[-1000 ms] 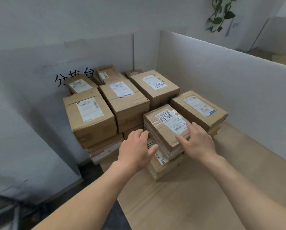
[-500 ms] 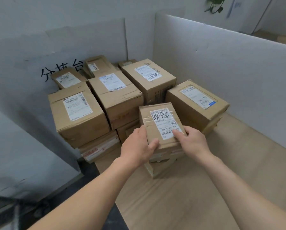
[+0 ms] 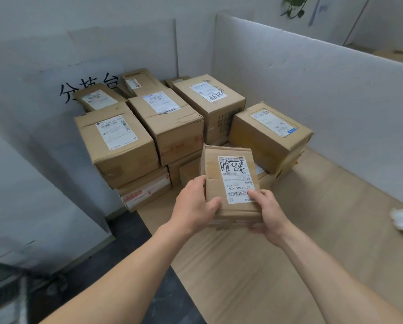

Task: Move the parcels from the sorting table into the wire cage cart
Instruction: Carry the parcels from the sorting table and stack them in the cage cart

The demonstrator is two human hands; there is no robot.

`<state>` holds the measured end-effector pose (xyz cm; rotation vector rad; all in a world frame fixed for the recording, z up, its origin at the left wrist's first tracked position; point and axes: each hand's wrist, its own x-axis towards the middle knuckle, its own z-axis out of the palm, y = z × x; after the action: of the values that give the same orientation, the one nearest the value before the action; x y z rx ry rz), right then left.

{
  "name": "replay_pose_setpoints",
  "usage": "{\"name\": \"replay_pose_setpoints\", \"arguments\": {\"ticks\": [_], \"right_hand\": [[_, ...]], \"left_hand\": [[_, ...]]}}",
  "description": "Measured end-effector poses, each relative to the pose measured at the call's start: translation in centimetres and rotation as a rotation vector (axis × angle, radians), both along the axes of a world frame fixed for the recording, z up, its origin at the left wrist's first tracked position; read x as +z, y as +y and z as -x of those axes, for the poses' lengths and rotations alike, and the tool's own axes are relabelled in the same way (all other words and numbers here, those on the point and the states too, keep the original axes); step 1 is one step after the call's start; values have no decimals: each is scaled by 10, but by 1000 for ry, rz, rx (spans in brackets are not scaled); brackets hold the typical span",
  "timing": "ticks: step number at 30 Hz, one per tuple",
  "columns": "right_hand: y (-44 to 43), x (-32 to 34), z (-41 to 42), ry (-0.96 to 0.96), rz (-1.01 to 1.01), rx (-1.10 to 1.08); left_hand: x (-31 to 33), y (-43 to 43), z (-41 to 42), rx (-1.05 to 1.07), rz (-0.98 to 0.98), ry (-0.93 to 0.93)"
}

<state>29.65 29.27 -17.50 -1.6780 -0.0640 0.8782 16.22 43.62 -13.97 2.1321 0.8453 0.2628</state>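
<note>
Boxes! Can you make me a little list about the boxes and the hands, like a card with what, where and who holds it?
held thing: small parcel, brown cardboard, white label with black handwriting on top
left hand: grips the parcel's left side
right hand: grips its near right corner, thumb on the label
parcel state: lifted clear, in front of the stack
stack of parcels: brown boxes with white labels, piled in the corner
surface: brown cardboard sheet on the sorting table
surround: white partition walls
wire cage cart: not in view

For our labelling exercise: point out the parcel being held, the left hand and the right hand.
held parcel (image 3: 228, 169), head view, bare cardboard top face.
left hand (image 3: 192, 205), head view, back of hand.
right hand (image 3: 269, 212), head view, back of hand.
</note>
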Motion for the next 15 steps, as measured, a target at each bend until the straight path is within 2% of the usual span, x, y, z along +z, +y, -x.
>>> {"name": "replay_pose_setpoints", "arguments": {"ticks": [6, 15], "right_hand": [[-21, 3, 47, -24, -39, 15], [-40, 24, 130, -164, -48, 96]], "left_hand": [[7, -17, 46, -43, -18, -44], [18, -37, 128, -51, 32, -116]]}}
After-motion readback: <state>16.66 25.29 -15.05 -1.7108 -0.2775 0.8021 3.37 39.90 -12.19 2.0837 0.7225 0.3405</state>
